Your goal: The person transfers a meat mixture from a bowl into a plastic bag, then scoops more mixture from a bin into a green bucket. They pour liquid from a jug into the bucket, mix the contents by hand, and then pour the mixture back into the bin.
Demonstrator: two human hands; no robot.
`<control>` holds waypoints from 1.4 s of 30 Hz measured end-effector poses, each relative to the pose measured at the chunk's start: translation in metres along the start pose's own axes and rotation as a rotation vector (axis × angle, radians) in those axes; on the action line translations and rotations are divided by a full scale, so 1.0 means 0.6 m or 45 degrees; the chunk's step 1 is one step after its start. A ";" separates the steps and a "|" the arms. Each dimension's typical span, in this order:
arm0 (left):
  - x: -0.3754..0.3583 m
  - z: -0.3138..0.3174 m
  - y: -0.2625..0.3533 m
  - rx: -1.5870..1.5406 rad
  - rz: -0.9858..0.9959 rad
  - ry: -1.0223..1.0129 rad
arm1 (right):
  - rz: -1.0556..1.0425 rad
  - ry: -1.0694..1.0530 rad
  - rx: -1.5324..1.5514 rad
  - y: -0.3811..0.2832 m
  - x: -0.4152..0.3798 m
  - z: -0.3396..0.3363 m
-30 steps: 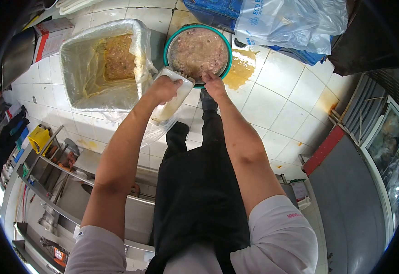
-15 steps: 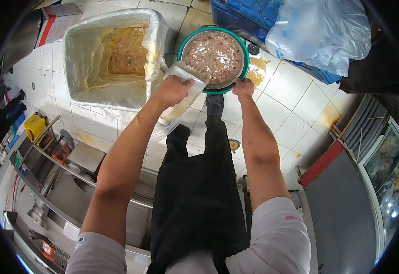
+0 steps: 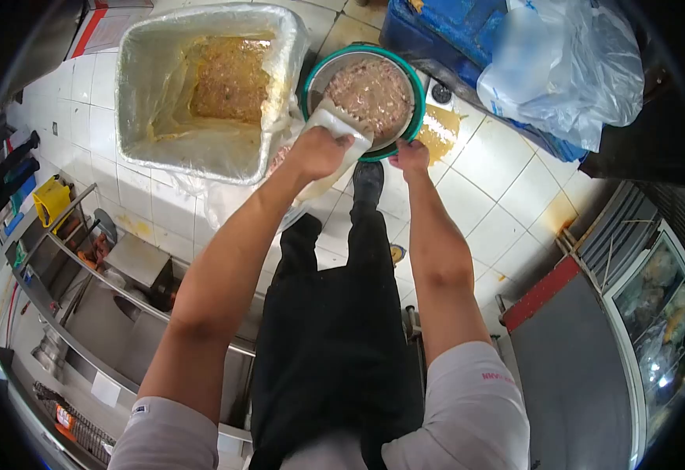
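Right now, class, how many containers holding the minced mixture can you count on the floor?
2. A plastic-lined bin at upper left, and a green-rimmed bowl beside it, near the left hand and right hand. Others may sit out of frame.

You wear a light grey short-sleeved shirt (image 3: 468,407); its right sleeve carries small red lettering (image 3: 498,377), too small to read, and the left sleeve (image 3: 158,435) a small dark mark near the hem. A black apron (image 3: 338,345) hangs down your front, above a dark shoe (image 3: 367,180).

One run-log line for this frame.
left hand: grips white scoop | right hand: holds bowl rim | bowl: minced mix
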State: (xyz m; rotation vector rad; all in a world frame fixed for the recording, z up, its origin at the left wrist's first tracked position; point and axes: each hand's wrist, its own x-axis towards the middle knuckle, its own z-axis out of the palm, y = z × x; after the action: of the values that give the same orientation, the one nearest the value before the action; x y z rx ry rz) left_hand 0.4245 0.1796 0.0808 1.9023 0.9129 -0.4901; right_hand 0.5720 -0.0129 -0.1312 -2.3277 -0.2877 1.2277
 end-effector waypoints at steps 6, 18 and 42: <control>-0.026 0.009 0.003 -0.267 -0.237 -0.172 | 0.404 -0.099 0.249 -0.029 -0.037 -0.029; -0.299 -0.204 0.058 -1.242 -0.389 -0.061 | 0.057 0.009 0.518 -0.187 -0.246 -0.081; 0.156 -0.247 -0.290 0.712 -0.629 -0.143 | -0.539 0.606 -0.203 -0.501 -0.272 0.189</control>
State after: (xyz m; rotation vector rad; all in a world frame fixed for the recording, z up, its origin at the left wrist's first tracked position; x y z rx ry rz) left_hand 0.3456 0.3953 -0.0103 2.0966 1.2693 -1.2410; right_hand 0.3978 0.2167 0.0854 -2.4346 -0.6831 0.4480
